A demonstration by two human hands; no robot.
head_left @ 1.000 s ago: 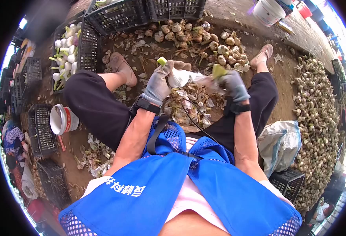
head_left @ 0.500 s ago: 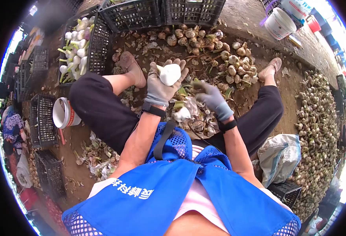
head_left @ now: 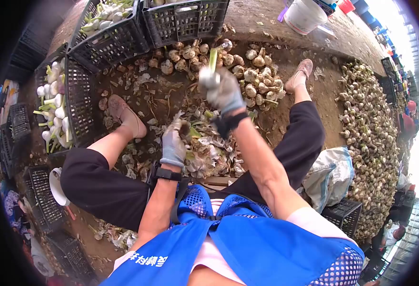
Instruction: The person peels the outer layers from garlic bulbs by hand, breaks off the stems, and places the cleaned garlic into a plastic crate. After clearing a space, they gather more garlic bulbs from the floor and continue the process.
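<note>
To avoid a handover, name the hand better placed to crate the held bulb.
Likely the right hand: it holds the bulb, closer to the front crates; the left hand is lower.

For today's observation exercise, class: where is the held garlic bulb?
In the head view, the garlic bulb is in the right hand, just left of loose bulbs.

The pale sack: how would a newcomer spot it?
Find the long heap of garlic down the right side of the picture. Beside its left edge, near the sitting person's knee, is the sack, just above a black crate. Unlike that stiff, dark crate, it is whitish and crumpled, with blue streaks.
</note>
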